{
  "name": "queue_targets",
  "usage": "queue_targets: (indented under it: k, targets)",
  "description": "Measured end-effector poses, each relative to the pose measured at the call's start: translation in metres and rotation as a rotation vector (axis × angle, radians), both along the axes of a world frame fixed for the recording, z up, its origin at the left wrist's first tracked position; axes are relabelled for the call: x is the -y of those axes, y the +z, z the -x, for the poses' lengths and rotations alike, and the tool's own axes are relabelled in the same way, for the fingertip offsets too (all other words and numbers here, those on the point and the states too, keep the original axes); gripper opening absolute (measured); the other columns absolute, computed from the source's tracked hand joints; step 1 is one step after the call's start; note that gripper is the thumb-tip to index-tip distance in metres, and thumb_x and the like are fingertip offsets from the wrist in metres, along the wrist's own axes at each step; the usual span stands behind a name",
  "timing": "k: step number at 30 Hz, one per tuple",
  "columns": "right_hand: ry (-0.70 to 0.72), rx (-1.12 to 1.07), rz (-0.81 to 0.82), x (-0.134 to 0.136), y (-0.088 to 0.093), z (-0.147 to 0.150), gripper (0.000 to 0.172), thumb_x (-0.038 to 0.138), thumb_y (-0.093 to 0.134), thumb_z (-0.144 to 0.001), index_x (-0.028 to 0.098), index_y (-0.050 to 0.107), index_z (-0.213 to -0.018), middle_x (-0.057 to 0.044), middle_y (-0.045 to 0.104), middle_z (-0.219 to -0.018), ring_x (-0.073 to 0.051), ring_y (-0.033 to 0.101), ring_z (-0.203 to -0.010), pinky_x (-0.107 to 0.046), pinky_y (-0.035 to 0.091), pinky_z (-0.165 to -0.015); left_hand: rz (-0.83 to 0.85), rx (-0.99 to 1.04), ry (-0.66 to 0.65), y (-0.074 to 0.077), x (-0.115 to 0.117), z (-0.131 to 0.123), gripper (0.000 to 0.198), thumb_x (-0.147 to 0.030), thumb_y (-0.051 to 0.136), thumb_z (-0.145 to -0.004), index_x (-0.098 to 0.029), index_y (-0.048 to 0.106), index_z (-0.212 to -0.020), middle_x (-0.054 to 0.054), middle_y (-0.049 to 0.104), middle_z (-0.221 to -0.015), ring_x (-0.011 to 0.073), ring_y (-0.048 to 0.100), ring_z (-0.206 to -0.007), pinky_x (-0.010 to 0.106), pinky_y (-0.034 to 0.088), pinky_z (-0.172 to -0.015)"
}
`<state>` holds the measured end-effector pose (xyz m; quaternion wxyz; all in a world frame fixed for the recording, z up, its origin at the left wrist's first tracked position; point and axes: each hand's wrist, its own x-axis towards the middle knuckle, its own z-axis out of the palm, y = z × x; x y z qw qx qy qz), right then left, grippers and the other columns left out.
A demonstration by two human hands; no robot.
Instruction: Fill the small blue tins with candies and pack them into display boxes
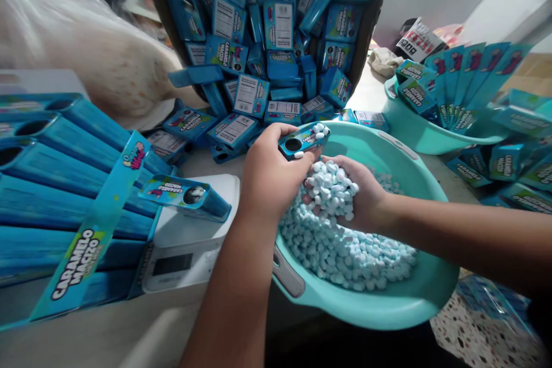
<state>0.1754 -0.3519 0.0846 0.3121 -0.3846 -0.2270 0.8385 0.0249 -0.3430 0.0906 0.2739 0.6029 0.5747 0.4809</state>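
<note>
Left hand (269,172): fingers wrapped round a CARAMELO MACIZO box (307,139)
Right hand (364,190): fingers cupped, loaded w/ candies (332,187) over teal basin (426,287)

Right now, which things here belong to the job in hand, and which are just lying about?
In the job:
blue box, held in the left hand
pale candies, cupped in the right hand
teal basin below them
probably the scale with another box on it

Probably just lying about:
cloudy plastic bag, back left
crumpled beige item, back right
</note>
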Motion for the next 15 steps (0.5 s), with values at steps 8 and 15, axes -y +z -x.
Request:
queue_targets:
  k: [8,15]
  targets:
    - [-0.325,-0.067,-0.202,-0.015,0.037,-0.018,0.017,0.035,0.046,-0.088,0.023,0.058,-0.085,0.001,0.062,-0.070,-0.013,0.060,-0.064,-0.023,0.047,-0.053,0.046,-0.071,-0.059,0.000,0.000,-0.001,0.032,-0.027,0.074,-0.075,-0.021,0.067,-0.105,0.003,0.072,-0.098,0.0207,0.066,-0.085,0.030,0.049,-0.071]
    - [-0.479,-0.065,-0.441,-0.037,0.065,-0.007,0.022,0.034,0.042,-0.091,0.025,0.060,-0.082,0.001,0.063,-0.078,-0.015,0.064,-0.082,-0.028,0.052,-0.071,0.012,-0.128,-0.375,-0.001,0.003,-0.001,0.022,-0.026,0.071,-0.079,-0.024,0.066,-0.100,-0.001,0.072,-0.100,0.0194,0.065,-0.091,0.029,0.045,-0.072]
